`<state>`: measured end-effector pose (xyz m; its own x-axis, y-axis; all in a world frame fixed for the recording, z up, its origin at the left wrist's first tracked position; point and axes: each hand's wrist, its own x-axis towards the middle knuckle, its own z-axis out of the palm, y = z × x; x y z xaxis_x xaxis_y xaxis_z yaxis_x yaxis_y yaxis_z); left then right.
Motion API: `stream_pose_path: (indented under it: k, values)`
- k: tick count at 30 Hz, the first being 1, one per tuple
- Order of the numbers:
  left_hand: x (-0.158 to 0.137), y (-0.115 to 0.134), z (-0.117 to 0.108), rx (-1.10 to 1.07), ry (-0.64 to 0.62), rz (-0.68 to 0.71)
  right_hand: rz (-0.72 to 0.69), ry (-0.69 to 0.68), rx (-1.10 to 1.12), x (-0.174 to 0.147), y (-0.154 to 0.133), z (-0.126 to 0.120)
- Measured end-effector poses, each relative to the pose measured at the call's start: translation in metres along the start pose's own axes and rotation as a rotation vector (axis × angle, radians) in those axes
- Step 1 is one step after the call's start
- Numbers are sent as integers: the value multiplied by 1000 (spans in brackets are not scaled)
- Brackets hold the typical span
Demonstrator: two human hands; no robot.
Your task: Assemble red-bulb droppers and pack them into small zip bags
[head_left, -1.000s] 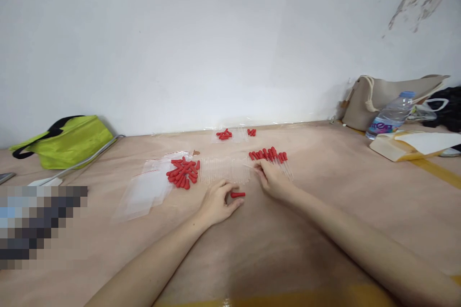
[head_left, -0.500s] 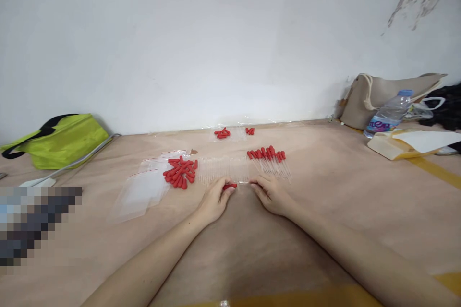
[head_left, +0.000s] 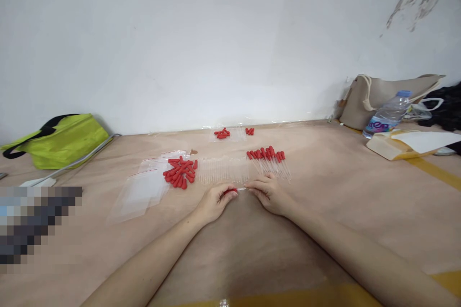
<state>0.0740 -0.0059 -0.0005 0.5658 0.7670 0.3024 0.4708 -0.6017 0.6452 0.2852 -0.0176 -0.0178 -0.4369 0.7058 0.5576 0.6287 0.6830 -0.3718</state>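
Right hand [head_left: 270, 195] has come down and inward since a second ago, from beside the capped tubes to the middle of the frame; left hand [head_left: 213, 201] has closed on the red bulb [head_left: 230, 191] that then lay on the table between its spread fingers. Now the two hands face each other at center, a clear tube [head_left: 241, 189] bridging them, its left end at the bulb; how far it sits inside cannot be told. Left fingers pinched on the bulb, mostly covering it; right fingers narrow, pinching the tube's other end. Surface: table in wrinkled tan covering [head_left: 324, 230], yellow tape [head_left: 295, 297] along the bottom edge, more at right. Just above the hands, a row of clear tubes [head_left: 223, 169]; left of it a heap of red bulbs [head_left: 180, 172] partly over flat clear bags [head_left: 140, 196]; right of it a fan of red-capped tubes [head_left: 268, 154]. Two small red clusters near the wall, upper center: one larger [head_left: 222, 133], one smaller [head_left: 249, 131]. Room: plain pale wall [head_left: 180, 48] across the upper half, a scuffed brownish patch [head_left: 419, 2] at upper right. Far left, lime-green bag [head_left: 70, 140] with black strap, grey cable [head_left: 84, 159] before it. Far right, beige bag [head_left: 389, 93], labelled water bottle [head_left: 382, 124], opened yellow-edged envelope [head_left: 383, 148].
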Motion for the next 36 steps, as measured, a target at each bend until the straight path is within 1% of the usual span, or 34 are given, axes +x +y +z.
stream_pose_path:
  k: [4, 7, 13, 20, 26, 31, 36]
  values:
    - [-1, 2, -2, 33, -2, 42, -39, -33, -16, 2, 2, -3]
    - [-1, 3, -1, 78, -2, 55, -57, -70, -68, 3, 0, -5]
    - [-2, 2, -1, 163, 14, 36, -58, -38, -181, 3, -8, -4]
    - [-4, 4, -1, 126, -59, 126, -93, -40, -123, 1, -12, -1]
    - [-3, 3, 0, 120, -15, 103, -81, -8, -115, 5, -16, 6]
    - [-3, 3, 0, 137, -25, 120, -55, -18, -91, 7, -19, 10]
    - [-1, 4, -3, 154, -18, 146, -23, -40, -76, 7, -21, 8]
